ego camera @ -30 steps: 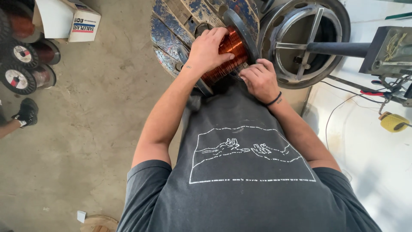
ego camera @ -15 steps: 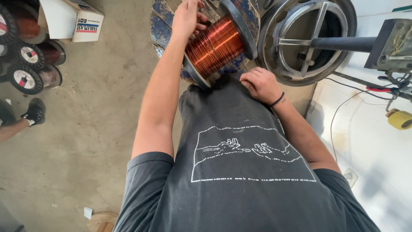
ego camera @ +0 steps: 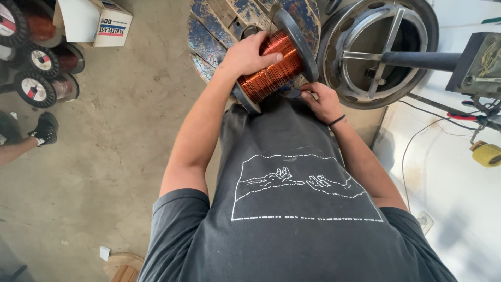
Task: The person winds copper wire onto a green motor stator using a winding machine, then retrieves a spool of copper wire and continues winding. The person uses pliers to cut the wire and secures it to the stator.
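Note:
A spool of copper wire with dark grey flanges lies on its side against my dark shirt, in front of a worn blue wooden cable reel. My left hand rests over the top of the copper winding and grips it. My right hand, with a black band at the wrist, is curled at the spool's lower right edge, fingertips pinched together; what they pinch is too small to make out.
A large round metal wheel frame on a dark shaft stands to the right. Several copper spools and a white cardboard box lie at the upper left. Another person's black shoe is at the left edge. A yellow roll sits far right.
The spool came up from under my hands into full view, then settled lower against my shirt. My left hand slid from its far end to the top of the winding.

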